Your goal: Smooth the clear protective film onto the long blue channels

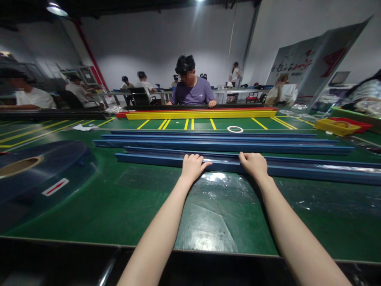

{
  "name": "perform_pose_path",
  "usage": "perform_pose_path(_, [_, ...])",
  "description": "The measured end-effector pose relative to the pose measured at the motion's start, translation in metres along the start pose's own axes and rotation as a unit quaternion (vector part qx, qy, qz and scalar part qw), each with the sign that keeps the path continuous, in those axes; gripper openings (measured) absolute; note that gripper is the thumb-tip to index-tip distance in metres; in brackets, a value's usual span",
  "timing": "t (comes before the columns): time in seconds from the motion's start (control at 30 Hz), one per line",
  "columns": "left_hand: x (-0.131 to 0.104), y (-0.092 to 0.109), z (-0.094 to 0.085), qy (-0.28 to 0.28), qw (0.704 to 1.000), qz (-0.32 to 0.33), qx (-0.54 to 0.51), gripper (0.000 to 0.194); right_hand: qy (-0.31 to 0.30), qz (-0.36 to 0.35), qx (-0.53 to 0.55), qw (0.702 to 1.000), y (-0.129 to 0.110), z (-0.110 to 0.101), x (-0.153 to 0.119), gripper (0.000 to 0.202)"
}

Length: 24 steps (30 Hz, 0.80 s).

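Note:
A long blue channel strip (pixel 154 159) lies across the green table (pixel 125 222). My left hand (pixel 193 166) is closed over it, fingers curled on its far edge and thumb pointing right. To the right, my right hand (pixel 254 163) is also closed on the same strip, its fingers bent over the top. Clear plastic film (pixel 226 190) lies flat on the table just in front of the strip, with light glaring off it. More blue strips (pixel 220 143) lie parallel behind the one in my hands.
On the left is a large roll of clear film (pixel 59 159). Yellow and red strips (pixel 202 115) lie farther back, before a seated person in purple (pixel 193 89). A white ring (pixel 235 129) and a yellow tray (pixel 337 127) are toward the right.

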<state>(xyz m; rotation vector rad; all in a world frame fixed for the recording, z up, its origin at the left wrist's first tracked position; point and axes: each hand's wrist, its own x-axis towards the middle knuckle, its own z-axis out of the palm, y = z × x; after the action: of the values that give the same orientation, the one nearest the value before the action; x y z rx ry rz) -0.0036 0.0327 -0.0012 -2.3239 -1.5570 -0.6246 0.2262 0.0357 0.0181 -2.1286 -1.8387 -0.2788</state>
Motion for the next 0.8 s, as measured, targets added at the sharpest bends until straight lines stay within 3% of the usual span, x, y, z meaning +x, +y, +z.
perform_pose_path(0.53, [0.001, 0.001, -0.002, -0.013, 1.0, -0.008, -0.014, 0.05, -0.002, -0.03, 0.001, 1.0, 0.0, -0.003, 0.0, 0.05])
perform_pose_path(0.7, [0.001, 0.0, -0.001, -0.012, 1.0, -0.009, -0.015, 0.05, 0.01, -0.078, 0.004, 0.997, -0.007, -0.006, 0.0, 0.048])
perform_pose_path(0.8, [0.0, 0.0, 0.0, -0.007, 1.0, -0.004, -0.012, 0.051, 0.017, -0.144, 0.016, 0.989, -0.02, -0.008, -0.004, 0.041])
